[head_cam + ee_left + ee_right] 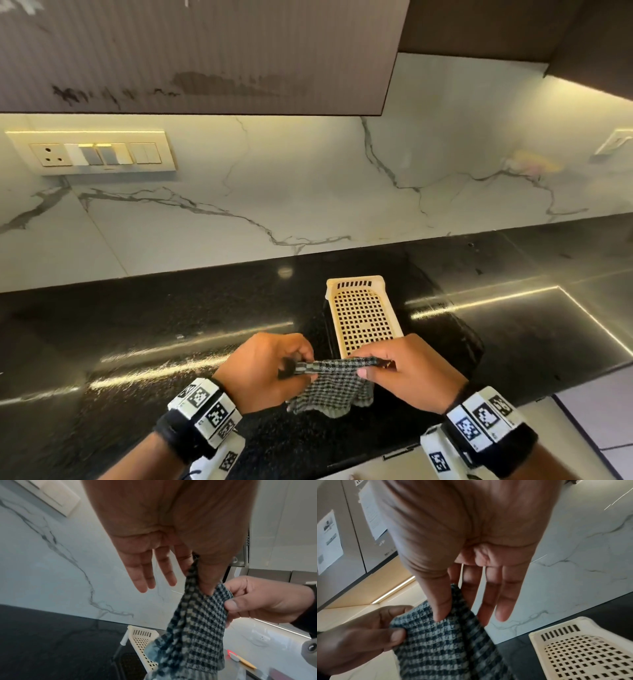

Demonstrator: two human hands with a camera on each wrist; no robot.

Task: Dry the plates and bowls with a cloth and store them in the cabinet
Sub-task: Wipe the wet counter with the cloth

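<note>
A black-and-white checked cloth (334, 387) hangs between both hands above the front of the black counter (137, 325). My left hand (298, 368) pinches its top left corner between thumb and forefinger, the other fingers straight in the left wrist view, where the cloth (193, 635) drapes down. My right hand (368, 370) pinches the top right corner; in the right wrist view its thumb (441, 608) presses on the cloth (445, 649). No plate or bowl is in view.
A cream perforated plastic tray (363, 315) lies empty on the counter just behind the hands. A dark overhead cabinet (205, 51) hangs above the marble backsplash, with a switch panel (92, 152) at the left. Pale cabinet fronts (589, 421) sit below the counter's right edge.
</note>
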